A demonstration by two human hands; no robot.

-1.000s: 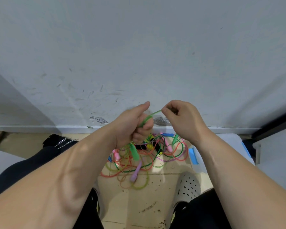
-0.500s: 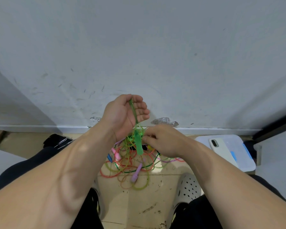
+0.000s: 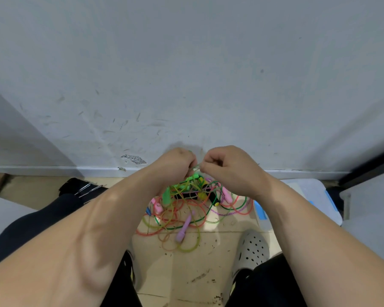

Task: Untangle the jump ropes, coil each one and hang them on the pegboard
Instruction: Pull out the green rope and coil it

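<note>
Our left hand (image 3: 175, 166) and right hand (image 3: 230, 170) have come together in the middle, both pinching the green rope (image 3: 196, 167). The tangled pile (image 3: 186, 209) lies just below on the floor. We are still untangling, not coiling yet.

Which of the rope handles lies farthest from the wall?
The lilac handle. It lies at the near edge of the tangle, toward the white shoe; the others, such as the green handle and the black handle, sit closer to the wall.

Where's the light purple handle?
In the head view, the light purple plastic handle lies on the tiled floor amid the tangled ropes, left of the grey perforated shoe.
</note>
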